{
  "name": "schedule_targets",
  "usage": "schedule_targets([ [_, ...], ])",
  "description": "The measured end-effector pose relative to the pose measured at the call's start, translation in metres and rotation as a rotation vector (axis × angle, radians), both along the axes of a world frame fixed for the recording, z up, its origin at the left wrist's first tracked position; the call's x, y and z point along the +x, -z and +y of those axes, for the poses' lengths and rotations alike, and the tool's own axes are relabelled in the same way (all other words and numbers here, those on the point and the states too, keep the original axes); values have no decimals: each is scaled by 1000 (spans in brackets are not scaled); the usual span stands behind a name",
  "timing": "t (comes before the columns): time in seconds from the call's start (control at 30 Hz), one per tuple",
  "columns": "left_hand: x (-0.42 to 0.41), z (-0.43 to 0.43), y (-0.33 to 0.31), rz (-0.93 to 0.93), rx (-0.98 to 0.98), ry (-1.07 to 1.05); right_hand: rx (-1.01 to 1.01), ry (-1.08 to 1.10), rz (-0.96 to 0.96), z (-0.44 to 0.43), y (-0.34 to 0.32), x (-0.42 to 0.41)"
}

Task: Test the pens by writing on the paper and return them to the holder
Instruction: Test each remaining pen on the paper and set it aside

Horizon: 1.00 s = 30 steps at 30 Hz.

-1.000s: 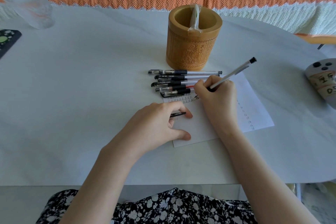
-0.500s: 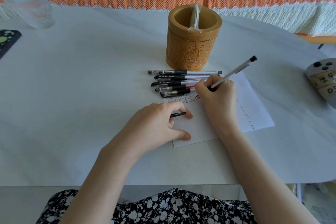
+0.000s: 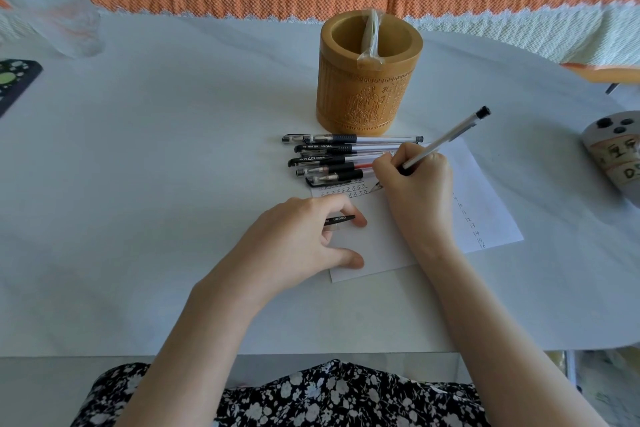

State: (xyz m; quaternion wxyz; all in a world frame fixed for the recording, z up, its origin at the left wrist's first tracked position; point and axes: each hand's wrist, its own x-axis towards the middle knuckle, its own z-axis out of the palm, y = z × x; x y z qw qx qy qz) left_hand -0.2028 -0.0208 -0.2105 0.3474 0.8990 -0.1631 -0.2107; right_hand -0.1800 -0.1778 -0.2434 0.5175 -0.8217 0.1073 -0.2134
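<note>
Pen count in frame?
6. Five pens lie side by side in front of the holder; one pen in the right hand, writing. More may hide under it.

A person's two arms, seen from the wearer's own eyes. The left forearm (image 3: 194,340) and the right forearm (image 3: 502,322) are uncovered along all the length that shows, as are the left hand (image 3: 298,236) and right hand (image 3: 415,191). Behind the hands, nearest the wearer and between the forearms, is a garment (image 3: 311,399) of black cloth, printed all over with small white and pale grey flowers, softly creased.
</note>
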Motion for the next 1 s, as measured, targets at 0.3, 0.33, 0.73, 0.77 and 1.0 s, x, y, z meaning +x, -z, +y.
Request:
schedule_targets([
  [0.3, -1, 5, -3, -27, -215, -55, 549, -91, 12, -7, -23, -5],
  [0.33, 0, 6, -4, -43, -264, -74, 664, -167, 17, -8, -28, -7],
  [0.73, -2, 1, -5, 5, -452, -108, 705, -347, 181, 9, -35, -26],
  [0.77, -2, 0, -5, 9, -450, -99, 693, -361, 188, 10, -36, -26],
  [1.0, -1, -1, -6, 116, -588, -76, 599, -542, 246, 9, -33, -28],
])
